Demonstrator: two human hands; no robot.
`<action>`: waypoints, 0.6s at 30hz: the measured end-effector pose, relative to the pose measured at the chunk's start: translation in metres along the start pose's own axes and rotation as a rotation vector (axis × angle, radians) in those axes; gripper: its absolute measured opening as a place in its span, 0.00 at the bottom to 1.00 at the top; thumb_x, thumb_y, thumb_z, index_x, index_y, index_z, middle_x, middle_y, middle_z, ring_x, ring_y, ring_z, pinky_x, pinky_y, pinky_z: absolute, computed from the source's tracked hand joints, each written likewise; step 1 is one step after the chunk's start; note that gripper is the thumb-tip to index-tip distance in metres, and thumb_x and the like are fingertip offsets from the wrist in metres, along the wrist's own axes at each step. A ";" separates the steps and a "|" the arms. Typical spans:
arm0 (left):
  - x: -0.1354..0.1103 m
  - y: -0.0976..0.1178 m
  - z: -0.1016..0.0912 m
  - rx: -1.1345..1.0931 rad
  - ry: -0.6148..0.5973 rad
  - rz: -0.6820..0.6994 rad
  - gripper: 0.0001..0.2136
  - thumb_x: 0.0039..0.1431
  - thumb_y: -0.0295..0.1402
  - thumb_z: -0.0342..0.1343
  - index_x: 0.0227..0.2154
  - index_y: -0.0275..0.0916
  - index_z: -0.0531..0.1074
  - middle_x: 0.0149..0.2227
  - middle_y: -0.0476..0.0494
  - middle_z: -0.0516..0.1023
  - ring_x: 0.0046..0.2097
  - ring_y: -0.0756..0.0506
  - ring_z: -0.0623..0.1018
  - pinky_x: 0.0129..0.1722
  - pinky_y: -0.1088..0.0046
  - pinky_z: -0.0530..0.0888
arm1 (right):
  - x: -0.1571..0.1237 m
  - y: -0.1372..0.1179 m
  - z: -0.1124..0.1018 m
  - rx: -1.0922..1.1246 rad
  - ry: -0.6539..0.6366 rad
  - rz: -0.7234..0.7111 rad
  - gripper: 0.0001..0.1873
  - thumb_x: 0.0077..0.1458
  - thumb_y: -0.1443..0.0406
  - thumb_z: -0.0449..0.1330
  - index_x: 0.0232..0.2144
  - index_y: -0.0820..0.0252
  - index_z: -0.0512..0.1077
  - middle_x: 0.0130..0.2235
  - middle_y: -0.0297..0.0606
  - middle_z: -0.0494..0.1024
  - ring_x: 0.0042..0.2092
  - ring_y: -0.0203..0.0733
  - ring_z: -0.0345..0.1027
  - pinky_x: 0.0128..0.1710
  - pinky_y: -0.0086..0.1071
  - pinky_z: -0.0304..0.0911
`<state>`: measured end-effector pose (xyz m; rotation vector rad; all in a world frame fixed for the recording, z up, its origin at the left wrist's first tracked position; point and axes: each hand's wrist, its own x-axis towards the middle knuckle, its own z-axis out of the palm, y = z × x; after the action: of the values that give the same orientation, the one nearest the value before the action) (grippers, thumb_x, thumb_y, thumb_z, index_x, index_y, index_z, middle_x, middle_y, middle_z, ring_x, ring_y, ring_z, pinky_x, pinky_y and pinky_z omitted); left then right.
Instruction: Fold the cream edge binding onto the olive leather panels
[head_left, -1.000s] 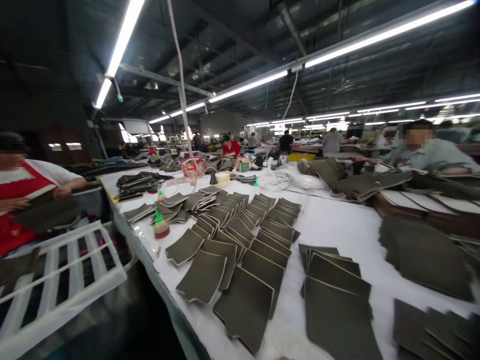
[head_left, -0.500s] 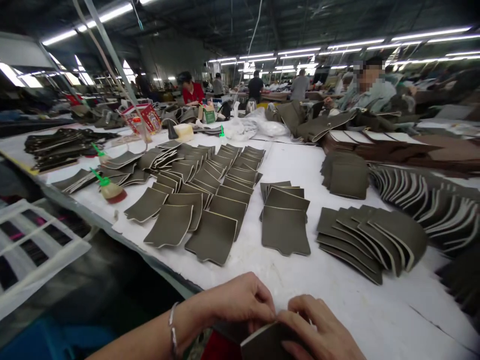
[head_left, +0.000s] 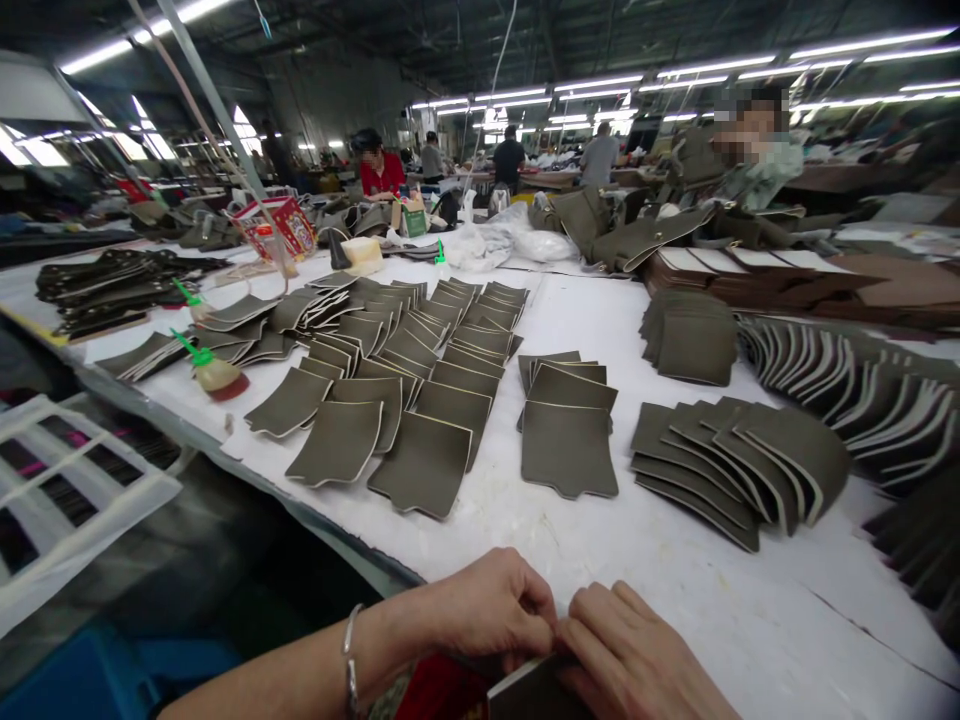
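Low in the head view, a dark olive leather piece point(head_left: 534, 692) with a pale cut edge is held at the table's front edge. My left hand point(head_left: 491, 608), with a silver bracelet at the wrist, pinches at its upper edge. Close beside it, my right hand point(head_left: 634, 650) has its fingers bent over the same piece, and the two hands' fingertips nearly meet. The lower part of the piece is cut off by the frame. Just beyond my hands lies a short stack of similar leather pieces point(head_left: 570, 450) with a small tab at the near edge.
Overlapping rows of leather pieces point(head_left: 424, 465) cover the table's middle. Curved pieces point(head_left: 739, 465) are fanned out at the right. A glue bottle point(head_left: 217, 375) with a green nozzle stands near the left edge. Brown stacked panels point(head_left: 772, 285) lie behind. A co-worker point(head_left: 765, 160) is across the table.
The view has shifted slightly. My right hand's fingers have drawn closer together over the leather piece, and its thumb no longer shows. My left hand keeps its pinch.
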<state>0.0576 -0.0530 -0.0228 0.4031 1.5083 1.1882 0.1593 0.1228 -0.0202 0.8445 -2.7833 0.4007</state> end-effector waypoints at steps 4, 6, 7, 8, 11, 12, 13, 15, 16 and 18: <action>-0.001 0.002 0.000 0.037 0.008 -0.009 0.04 0.38 0.30 0.55 0.21 0.36 0.72 0.16 0.55 0.67 0.20 0.51 0.67 0.21 0.78 0.63 | 0.002 0.000 -0.003 0.047 -0.023 0.010 0.07 0.56 0.72 0.62 0.34 0.55 0.68 0.33 0.32 0.74 0.33 0.43 0.66 0.32 0.37 0.56; -0.002 0.002 -0.002 0.056 0.014 -0.013 0.04 0.39 0.31 0.55 0.22 0.36 0.71 0.16 0.55 0.67 0.21 0.51 0.67 0.21 0.78 0.64 | 0.003 0.001 -0.009 0.090 -0.062 0.045 0.08 0.57 0.71 0.63 0.36 0.55 0.69 0.35 0.33 0.75 0.37 0.44 0.68 0.36 0.38 0.58; -0.002 0.002 -0.002 0.068 0.017 -0.014 0.05 0.40 0.31 0.55 0.23 0.36 0.71 0.16 0.55 0.66 0.21 0.51 0.67 0.21 0.78 0.63 | 0.005 0.001 -0.013 0.107 -0.076 0.063 0.08 0.57 0.71 0.63 0.37 0.55 0.69 0.36 0.33 0.76 0.39 0.44 0.68 0.38 0.38 0.59; -0.002 0.002 -0.003 0.083 0.020 -0.013 0.05 0.41 0.31 0.54 0.23 0.37 0.71 0.17 0.55 0.66 0.21 0.51 0.67 0.20 0.78 0.63 | 0.006 0.002 -0.016 0.123 -0.083 0.072 0.09 0.57 0.71 0.64 0.38 0.55 0.70 0.37 0.33 0.76 0.40 0.44 0.68 0.39 0.38 0.59; -0.003 0.003 -0.001 0.152 0.020 0.004 0.04 0.42 0.31 0.54 0.23 0.37 0.70 0.17 0.56 0.65 0.21 0.51 0.65 0.20 0.78 0.61 | 0.011 0.003 -0.023 0.160 -0.083 0.097 0.10 0.54 0.70 0.67 0.36 0.54 0.71 0.37 0.33 0.76 0.40 0.44 0.69 0.39 0.37 0.61; -0.003 0.005 0.001 0.188 0.024 0.021 0.03 0.42 0.30 0.54 0.22 0.37 0.70 0.17 0.56 0.63 0.21 0.52 0.64 0.20 0.78 0.60 | 0.012 0.003 -0.024 0.174 -0.087 0.102 0.10 0.53 0.70 0.67 0.35 0.54 0.71 0.37 0.33 0.76 0.39 0.44 0.69 0.38 0.37 0.61; -0.004 0.008 0.003 0.229 0.034 0.042 0.02 0.42 0.29 0.55 0.21 0.37 0.69 0.17 0.57 0.62 0.21 0.53 0.62 0.21 0.78 0.58 | 0.013 0.003 -0.025 0.186 -0.103 0.108 0.10 0.52 0.71 0.67 0.33 0.54 0.71 0.37 0.33 0.76 0.39 0.44 0.69 0.38 0.37 0.62; -0.006 0.015 0.007 0.323 0.065 0.102 0.03 0.41 0.26 0.56 0.19 0.37 0.66 0.17 0.58 0.59 0.23 0.54 0.60 0.22 0.78 0.54 | 0.015 0.003 -0.026 0.189 -0.125 0.115 0.10 0.51 0.72 0.67 0.31 0.55 0.70 0.36 0.34 0.76 0.39 0.44 0.69 0.38 0.37 0.63; -0.007 0.019 0.008 0.402 0.081 0.142 0.04 0.41 0.25 0.56 0.18 0.37 0.66 0.17 0.58 0.57 0.23 0.54 0.59 0.22 0.77 0.53 | 0.014 0.002 -0.026 0.178 -0.128 0.115 0.11 0.51 0.72 0.67 0.31 0.55 0.69 0.36 0.34 0.76 0.39 0.45 0.69 0.38 0.37 0.63; -0.009 0.029 0.008 0.632 0.109 0.215 0.05 0.45 0.26 0.56 0.18 0.37 0.67 0.17 0.57 0.57 0.23 0.53 0.59 0.23 0.75 0.53 | 0.013 0.000 -0.026 0.139 -0.115 0.102 0.13 0.49 0.72 0.68 0.31 0.55 0.68 0.36 0.35 0.76 0.39 0.46 0.69 0.38 0.37 0.64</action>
<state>0.0573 -0.0440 0.0076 0.9526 1.9626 0.8780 0.1519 0.1247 0.0076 0.7794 -2.9416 0.5869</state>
